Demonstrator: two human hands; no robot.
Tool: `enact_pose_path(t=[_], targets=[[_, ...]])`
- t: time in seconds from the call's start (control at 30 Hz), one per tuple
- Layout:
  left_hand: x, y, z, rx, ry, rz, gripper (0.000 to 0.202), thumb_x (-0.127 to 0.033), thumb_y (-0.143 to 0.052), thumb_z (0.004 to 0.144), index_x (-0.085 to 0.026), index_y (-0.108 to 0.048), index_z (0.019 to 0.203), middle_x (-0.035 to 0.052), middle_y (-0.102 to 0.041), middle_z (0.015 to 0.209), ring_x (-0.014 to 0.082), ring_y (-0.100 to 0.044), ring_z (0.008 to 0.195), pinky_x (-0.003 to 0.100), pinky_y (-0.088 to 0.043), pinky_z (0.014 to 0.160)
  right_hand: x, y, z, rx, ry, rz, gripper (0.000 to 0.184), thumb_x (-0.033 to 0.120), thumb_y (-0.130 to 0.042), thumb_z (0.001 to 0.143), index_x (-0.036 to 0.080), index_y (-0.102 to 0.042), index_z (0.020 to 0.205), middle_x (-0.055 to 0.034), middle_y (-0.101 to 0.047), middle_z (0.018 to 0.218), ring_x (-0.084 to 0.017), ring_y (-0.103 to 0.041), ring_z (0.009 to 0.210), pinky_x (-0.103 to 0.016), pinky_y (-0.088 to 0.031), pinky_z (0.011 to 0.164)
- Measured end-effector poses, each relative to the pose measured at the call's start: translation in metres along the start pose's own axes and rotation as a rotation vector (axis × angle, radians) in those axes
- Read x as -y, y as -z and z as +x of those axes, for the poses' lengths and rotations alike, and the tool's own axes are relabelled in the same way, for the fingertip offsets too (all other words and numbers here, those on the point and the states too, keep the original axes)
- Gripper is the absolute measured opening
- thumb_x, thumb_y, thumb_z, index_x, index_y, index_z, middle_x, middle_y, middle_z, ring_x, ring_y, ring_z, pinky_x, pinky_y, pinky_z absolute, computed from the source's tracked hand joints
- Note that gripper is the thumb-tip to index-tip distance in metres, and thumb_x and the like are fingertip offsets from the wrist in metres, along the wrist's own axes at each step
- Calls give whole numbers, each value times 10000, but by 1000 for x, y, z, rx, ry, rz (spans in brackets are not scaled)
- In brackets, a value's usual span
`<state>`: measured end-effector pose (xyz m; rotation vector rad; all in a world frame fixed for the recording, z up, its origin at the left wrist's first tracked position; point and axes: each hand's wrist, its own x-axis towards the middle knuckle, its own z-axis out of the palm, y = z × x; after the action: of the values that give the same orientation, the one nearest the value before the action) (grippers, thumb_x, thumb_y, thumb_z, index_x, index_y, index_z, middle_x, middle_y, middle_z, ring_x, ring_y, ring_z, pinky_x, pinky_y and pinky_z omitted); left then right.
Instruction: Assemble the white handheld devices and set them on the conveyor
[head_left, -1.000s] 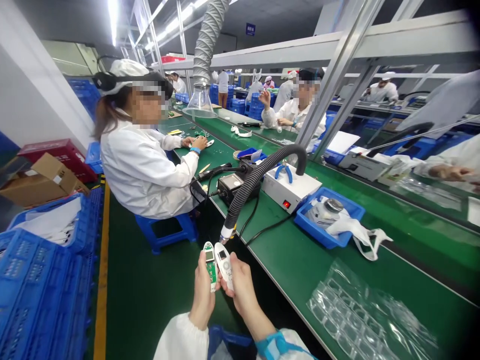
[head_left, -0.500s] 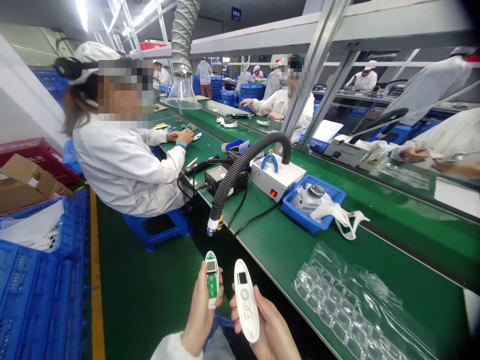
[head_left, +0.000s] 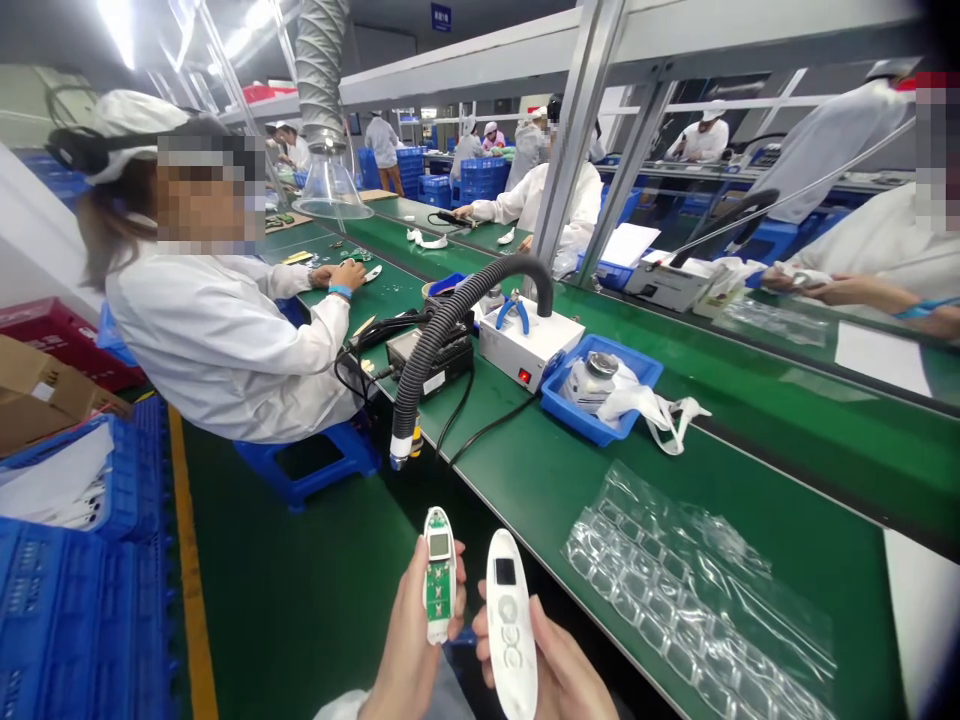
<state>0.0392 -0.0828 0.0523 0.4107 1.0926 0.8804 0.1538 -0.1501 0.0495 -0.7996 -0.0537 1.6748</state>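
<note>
My left hand [head_left: 409,650] grips a white device back shell [head_left: 439,575] upright, with a green circuit board and a small screen seated in it. My right hand [head_left: 559,670] holds a white front cover [head_left: 510,625] by its edges, with a dark square window and round button markings facing up. The two parts are apart, a small gap between them. Both are held in the air above the floor, just off the near edge of the green workbench [head_left: 675,500]. My fingers hide the lower part of the front cover.
A black hose with a nozzle [head_left: 401,450] ends near the bench edge, ahead of my hands. Behind it stand a white box with blue-handled cutters [head_left: 529,340] and a blue tray [head_left: 592,395]. A clear plastic blister sheet [head_left: 690,600] lies right. A co-worker [head_left: 225,340] sits left.
One second ago the two parts were held close together; now they are apart. My hands have shifted slightly right, and the whole scene has swung left in the view.
</note>
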Motion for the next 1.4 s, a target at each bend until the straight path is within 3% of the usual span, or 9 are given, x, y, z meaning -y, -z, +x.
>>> enact_pose_path(t=[0.17, 0.27, 0.33, 0.43, 0.7, 1.0, 1.1, 1.3, 1.4], targets=[[-2, -10, -8, 72, 15, 55, 500, -589, -536, 842, -177, -633, 1107, -9, -586, 743, 90, -495, 563, 222, -418, 526, 5, 5, -3, 6, 50, -88, 471, 574, -689, 775, 141, -772, 940, -114, -732, 846, -204, -669, 736, -268, -528, 661], [-2, -21, -13, 62, 15, 65, 436, -504, -641, 813, -175, -630, 1100, 41, -652, 880, 155, -600, 798, 259, -483, 711, 10, 8, -4, -48, 199, -282, 459, 565, -700, 769, 170, -758, 996, -116, -737, 951, -263, -677, 887, -344, -531, 834], [0, -29, -16, 139, -27, 105, 382, -438, -684, 803, -188, -629, 1086, 63, -668, 992, 191, -607, 952, 282, -473, 832, 13, 10, -6, -99, 309, -397, 510, 543, -743, 736, 194, -717, 1108, -117, -725, 1050, -295, -659, 993, -387, -507, 921], [6, -40, -17, 330, -111, 233, 308, -375, -676, 827, -211, -615, 1081, 60, -663, 1059, 202, -595, 1021, 303, -447, 912, 16, 15, -8, -160, 379, -480, 590, 549, -765, 707, 199, -683, 1175, -133, -716, 1100, -322, -646, 1051, -417, -509, 943], [30, -57, -14, 414, -150, 355, 284, -355, -667, 837, -212, -584, 1068, 44, -642, 1008, 185, -582, 984, 294, -451, 900, 25, 31, -18, -200, 446, -477, 589, 554, -767, 702, 182, -696, 1154, -143, -727, 1063, -334, -664, 1031, -414, -546, 902], [52, -79, -21, 347, -86, 358, 406, -420, -725, 770, -211, -580, 1087, 75, -652, 1044, 221, -602, 1016, 333, -464, 933, 31, 52, -32, -248, 480, -455, 602, 575, -750, 709, 178, -696, 1157, -148, -729, 1052, -332, -665, 1031, -399, -550, 893], [57, -83, -22, 377, -61, 342, 479, -421, -735, 759, -207, -571, 1154, 106, -664, 1109, 258, -605, 1070, 360, -461, 959, 30, 60, -34, -242, 528, -461, 594, 584, -743, 708, 174, -706, 1136, -148, -733, 1023, -326, -672, 1006, -395, -549, 887], [59, -96, -29, 484, -2, 442, 423, -452, -730, 750, -181, -671, 1069, 105, -714, 1072, 246, -639, 995, 335, -484, 922, 33, 75, -41, -257, 659, -601, 566, 626, -665, 758, 182, -710, 1106, -104, -718, 882, -235, -675, 741, -311, -567, 679], [63, -101, -39, 469, 40, 449, 462, -511, -772, 672, -173, -713, 980, 100, -744, 959, 275, -666, 937, 354, -514, 868, 45, 84, -56, -338, 825, -805, 421, 586, -709, 733, 204, -739, 906, -44, -630, 727, -175, -577, 632, -264, -511, 597]])
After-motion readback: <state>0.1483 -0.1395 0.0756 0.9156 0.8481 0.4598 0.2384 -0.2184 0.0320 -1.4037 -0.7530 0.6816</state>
